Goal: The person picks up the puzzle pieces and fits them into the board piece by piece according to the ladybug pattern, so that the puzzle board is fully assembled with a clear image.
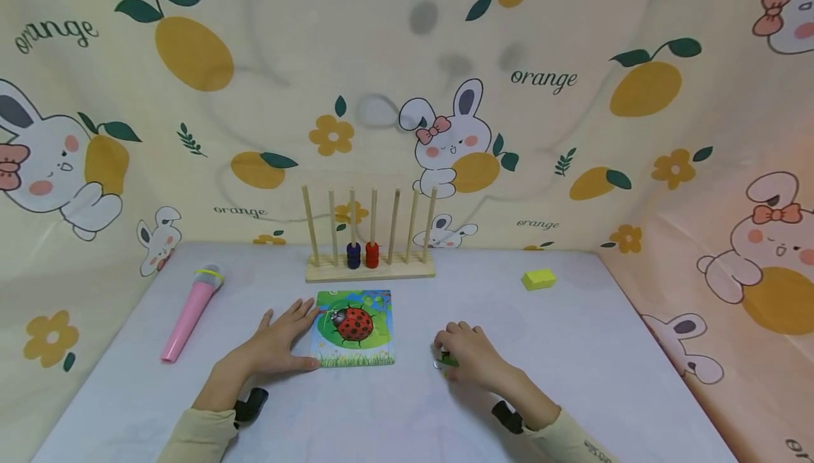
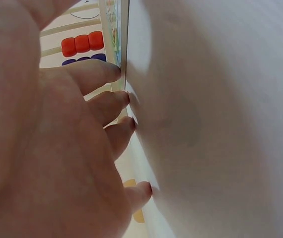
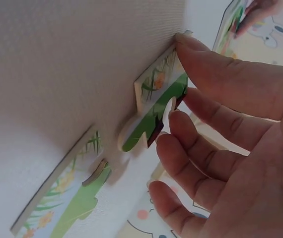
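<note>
A square ladybug picture board (image 1: 354, 329) lies flat on the white table. My left hand (image 1: 282, 341) rests at its left side, fingers spread, with the thumb at the near left corner and a fingertip at the left edge. In the left wrist view, the fingertips (image 2: 124, 99) are down at the table surface. To the right of the board, my right hand (image 1: 469, 355) pinches a jigsaw piece (image 3: 154, 99) with green and grass print, between thumb and fingers. A second jigsaw piece (image 3: 64, 193) lies on the table beside it; the hand mostly hides both in the head view.
Behind the board stands a wooden peg rack (image 1: 371, 270) with blue beads (image 1: 353, 256) and red beads (image 1: 372, 256) on two rods. A pink toy microphone (image 1: 189, 318) lies at the left, and a yellow block (image 1: 538, 279) at the back right. Printed cloth hangs around the table.
</note>
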{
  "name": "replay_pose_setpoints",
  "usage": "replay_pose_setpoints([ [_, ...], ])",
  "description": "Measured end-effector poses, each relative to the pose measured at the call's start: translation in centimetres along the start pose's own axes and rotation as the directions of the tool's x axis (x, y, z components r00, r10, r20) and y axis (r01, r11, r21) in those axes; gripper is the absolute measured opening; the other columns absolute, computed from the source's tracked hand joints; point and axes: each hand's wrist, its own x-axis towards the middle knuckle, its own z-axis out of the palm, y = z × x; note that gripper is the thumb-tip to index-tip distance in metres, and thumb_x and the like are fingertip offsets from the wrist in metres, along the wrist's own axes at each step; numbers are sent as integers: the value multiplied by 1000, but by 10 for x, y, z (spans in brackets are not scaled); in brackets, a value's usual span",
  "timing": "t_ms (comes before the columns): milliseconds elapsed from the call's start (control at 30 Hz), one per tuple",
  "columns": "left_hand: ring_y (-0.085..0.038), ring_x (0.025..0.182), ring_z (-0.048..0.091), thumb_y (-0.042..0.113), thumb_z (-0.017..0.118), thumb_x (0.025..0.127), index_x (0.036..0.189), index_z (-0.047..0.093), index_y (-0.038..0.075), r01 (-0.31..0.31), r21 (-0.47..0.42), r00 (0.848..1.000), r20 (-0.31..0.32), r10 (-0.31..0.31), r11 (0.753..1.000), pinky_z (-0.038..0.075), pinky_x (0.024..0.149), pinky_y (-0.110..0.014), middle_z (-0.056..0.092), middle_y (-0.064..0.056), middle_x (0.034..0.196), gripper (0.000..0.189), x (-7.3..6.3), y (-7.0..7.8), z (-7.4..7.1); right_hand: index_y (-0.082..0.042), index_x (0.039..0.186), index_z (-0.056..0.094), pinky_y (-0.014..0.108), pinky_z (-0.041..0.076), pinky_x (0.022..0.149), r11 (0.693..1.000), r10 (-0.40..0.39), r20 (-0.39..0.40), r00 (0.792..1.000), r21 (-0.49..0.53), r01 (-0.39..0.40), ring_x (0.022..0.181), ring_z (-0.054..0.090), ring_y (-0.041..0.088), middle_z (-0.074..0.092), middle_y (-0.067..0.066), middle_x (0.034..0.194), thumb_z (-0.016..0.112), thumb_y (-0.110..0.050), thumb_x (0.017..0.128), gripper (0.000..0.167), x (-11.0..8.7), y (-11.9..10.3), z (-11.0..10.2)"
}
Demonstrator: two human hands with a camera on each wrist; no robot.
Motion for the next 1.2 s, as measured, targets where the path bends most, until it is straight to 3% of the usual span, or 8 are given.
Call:
replay_pose_setpoints([
  [367,-46,148,15,58,77,78,154,34,2,-1,7,1000,4,1,1000,2,106,-79,23,-23,161,103,1,0,0,-8,97,68,34,37,71,1000,3,-26,1000,10,-3,81,45,15,57,-2,90,90,-7,69,35,-2,1,3],
  [700,-45,148,15,57,77,78,154,34,2,4,6,1000,5,-4,1000,2,106,-79,23,-22,161,104,1,1,0,-10,98,66,43,41,78,1000,1,-33,999,24,0,85,53,16,61,-2,90,89,-7,70,37,-2,4,6],
  [1000,-45,148,15,57,78,77,154,34,3,5,5,1000,3,-5,1000,2,106,-79,23,-22,161,104,1,1,1,-10,97,66,40,40,78,995,-19,-46,999,102,24,82,56,10,60,-4,89,89,-6,70,36,-1,8,6],
  [1200,-45,148,15,57,78,77,154,34,2,8,3,1000,1,-8,1000,2,106,-79,24,-22,161,103,1,0,1,-8,93,67,39,43,77,980,-67,-21,998,187,70,77,56,9,59,-5,83,83,7,72,30,0,8,-1],
])
